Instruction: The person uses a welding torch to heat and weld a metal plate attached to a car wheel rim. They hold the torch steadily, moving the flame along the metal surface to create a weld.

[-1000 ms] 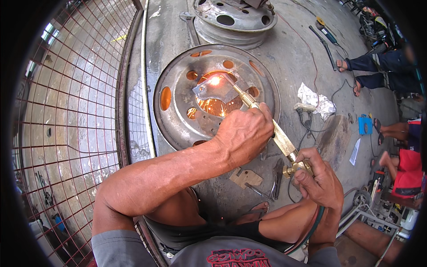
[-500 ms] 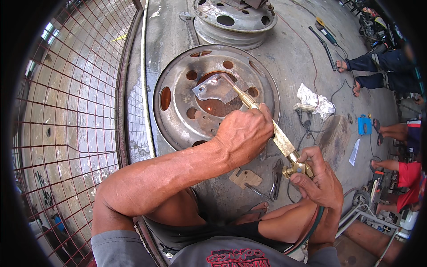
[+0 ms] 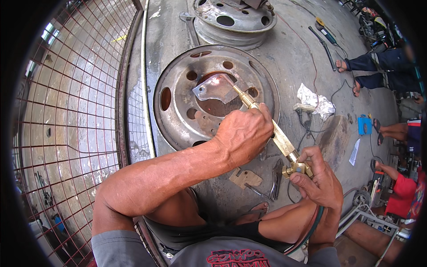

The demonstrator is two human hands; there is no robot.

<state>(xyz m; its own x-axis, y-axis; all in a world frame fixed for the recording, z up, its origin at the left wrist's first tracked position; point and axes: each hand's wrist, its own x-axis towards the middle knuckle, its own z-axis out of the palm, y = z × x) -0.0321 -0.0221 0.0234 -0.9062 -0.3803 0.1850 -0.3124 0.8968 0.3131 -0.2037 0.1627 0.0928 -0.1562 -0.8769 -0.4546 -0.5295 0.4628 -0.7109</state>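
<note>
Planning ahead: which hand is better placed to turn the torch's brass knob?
Probably the right hand: it sits beside the brass knob, while the left hand grips the torch farther forward.

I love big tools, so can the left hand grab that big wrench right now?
Probably not. The left hand is wrapped around the torch, and the wrench lies beyond the nearer metal wheel, so the hand would likely have to let go and stretch past it.
</note>
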